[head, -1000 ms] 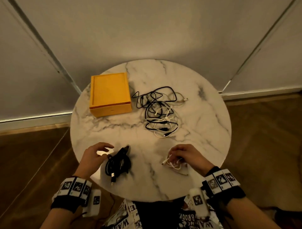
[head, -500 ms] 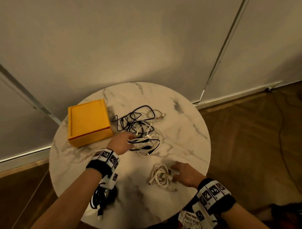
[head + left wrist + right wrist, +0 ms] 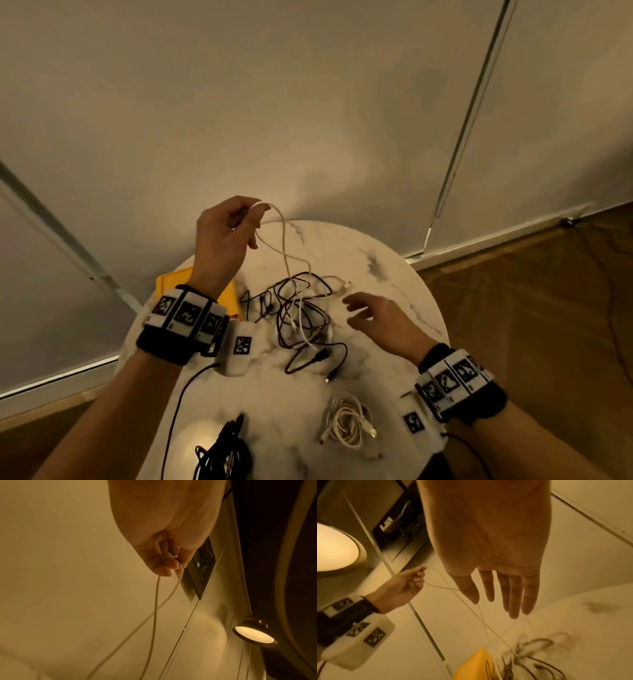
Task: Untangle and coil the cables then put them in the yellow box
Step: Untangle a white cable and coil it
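Observation:
My left hand [image 3: 236, 222] is raised above the table and pinches a loop of white cable [image 3: 284, 240] that trails down into the tangle of black and white cables [image 3: 301, 315] in the table's middle. The same pinch shows in the left wrist view [image 3: 171, 563] and the right wrist view [image 3: 419, 573]. My right hand [image 3: 363, 308] hovers open, fingers spread, just right of the tangle [image 3: 536, 660]. The yellow box [image 3: 229, 301] lies mostly hidden behind my left wrist. A coiled white cable [image 3: 347, 425] and a coiled black cable [image 3: 226, 452] rest near the front edge.
The round marble table [image 3: 404, 301] stands against a pale wall, with wooden floor to the right. A black lead [image 3: 178, 404] runs from my left wrist camera across the table's front left. A lit round lamp [image 3: 254, 635] shows in the wrist views.
My left hand took a white cable out of the tangle and lifted it high. My right hand left the coiled white cable and moved forward beside the tangle, open.

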The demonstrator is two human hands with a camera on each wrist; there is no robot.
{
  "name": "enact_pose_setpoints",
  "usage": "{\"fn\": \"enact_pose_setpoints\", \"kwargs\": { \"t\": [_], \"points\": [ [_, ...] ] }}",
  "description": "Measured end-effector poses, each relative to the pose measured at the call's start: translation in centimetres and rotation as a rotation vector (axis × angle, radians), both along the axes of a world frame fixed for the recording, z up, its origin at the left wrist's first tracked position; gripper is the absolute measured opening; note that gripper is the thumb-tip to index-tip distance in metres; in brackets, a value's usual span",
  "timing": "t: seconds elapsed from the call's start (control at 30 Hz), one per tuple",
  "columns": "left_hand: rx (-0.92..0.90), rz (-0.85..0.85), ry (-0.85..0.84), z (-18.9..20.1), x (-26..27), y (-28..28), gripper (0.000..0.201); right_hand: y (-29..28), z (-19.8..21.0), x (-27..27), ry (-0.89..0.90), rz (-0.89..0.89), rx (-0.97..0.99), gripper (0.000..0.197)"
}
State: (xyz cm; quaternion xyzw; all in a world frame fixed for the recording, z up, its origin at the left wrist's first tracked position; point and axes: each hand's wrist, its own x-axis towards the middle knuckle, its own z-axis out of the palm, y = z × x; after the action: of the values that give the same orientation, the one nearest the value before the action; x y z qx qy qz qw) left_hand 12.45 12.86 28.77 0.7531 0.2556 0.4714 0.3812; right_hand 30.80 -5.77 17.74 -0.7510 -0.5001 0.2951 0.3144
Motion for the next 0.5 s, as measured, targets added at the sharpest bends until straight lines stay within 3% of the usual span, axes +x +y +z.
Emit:
{"fn": "enact_pose_setpoints", "kwargs": {
  "t": [0.1, 0.17, 0.33, 0.4, 0.47, 0.5],
  "points": [
    [-0.008, -0.023, 0.012, 1.8, 0.4, 0.2, 0.015, 2.2, 2.1, -0.6, 0.064, 0.012, 0.131, 0.026],
    [-0.043, -0.047, -0.006, 2.9, 0.7, 0.1, 0.016, 3.6, 2.1, -1.7, 0.074, 0.085, 0.083, 0.027],
    [-0.076, -0.052, -0.212, 8.5, 0.5, 0.6, 0.019, 6.5, -0.9, -3.7, -0.138, 0.463, -0.411, 0.056],
    [-0.061, -0.051, -0.252, 11.3, 0.4, 1.6, 0.017, 7.6, -1.4, -3.7, -0.152, 0.468, -0.386, 0.038],
    [-0.075, -0.047, -0.235, 13.1, 0.8, 3.0, 0.013, 8.7, -1.0, -3.0, -0.065, 0.338, -0.237, 0.019],
    [-0.096, -0.041, -0.216, 13.4, 0.9, 3.8, 0.011, 9.3, -0.2, -2.4, 0.006, 0.278, -0.161, 0.019]
  ]
}}
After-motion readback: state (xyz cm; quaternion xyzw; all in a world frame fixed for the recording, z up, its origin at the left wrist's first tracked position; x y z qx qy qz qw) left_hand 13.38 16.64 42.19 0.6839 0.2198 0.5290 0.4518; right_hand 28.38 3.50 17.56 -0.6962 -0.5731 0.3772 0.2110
